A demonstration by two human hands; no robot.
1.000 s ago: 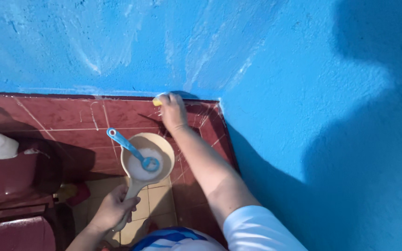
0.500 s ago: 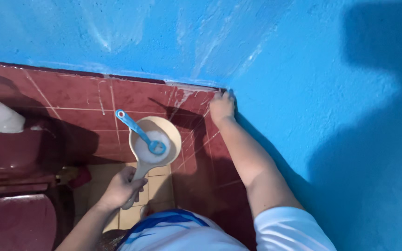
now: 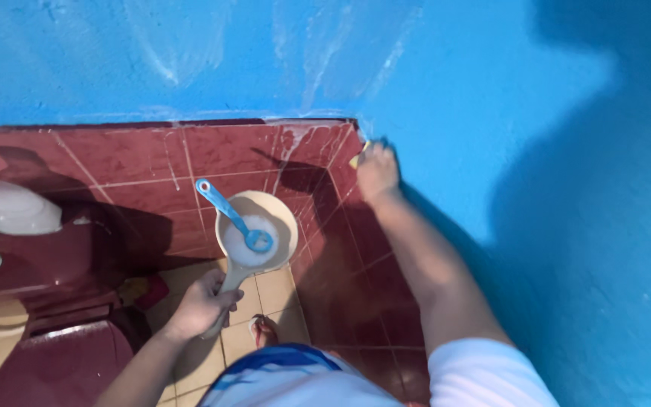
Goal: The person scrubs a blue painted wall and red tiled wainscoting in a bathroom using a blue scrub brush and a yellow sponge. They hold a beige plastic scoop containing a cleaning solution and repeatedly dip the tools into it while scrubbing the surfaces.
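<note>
Blue wall [image 3: 491, 90]: fills the upper half and the whole right side, with pale soapy streaks near 12 o'clock and a broad dark shadow toward 3 o'clock.
Maroon tiles [image 3: 137, 158]: a band below the blue paint, running from 9 o'clock into the corner and turning down along the right-hand wall; white suds trail over the tiles next to the corner.
Toilet [image 3: 47, 362]: maroon, at 8 o'clock, lid down, with its tank above it at 9 o'clock (a whitish, rounded thing lies on top of the tank, blurred).
Floor [image 3: 269, 290]: beige tiles at 6 o'clock, a sandalled foot showing just above the blue-and-white clothing.
Right arm: reaches from the white sleeve at 5 o'clock up to the corner.
Dipper [image 3: 258, 230]: cream, long-handled, near the centre, held out over the floor, with foamy white water inside.
Brush [image 3: 231, 215]: light blue, its round head sunk in the foam, its handle leaning out over the rim toward 10 o'clock.
Left hand [image 3: 205, 300]: clenched around the dipper's handle, at 7 o'clock from the bowl.
Right hand [image 3: 377, 175]: pressed to the wall where the maroon tiles meet the blue paint, at 1 o'clock from the dipper, fingers closed over a sponge.
Sponge [image 3: 357, 157]: yellow, only a corner peeking out past the fingertips, touching the wall.
</note>
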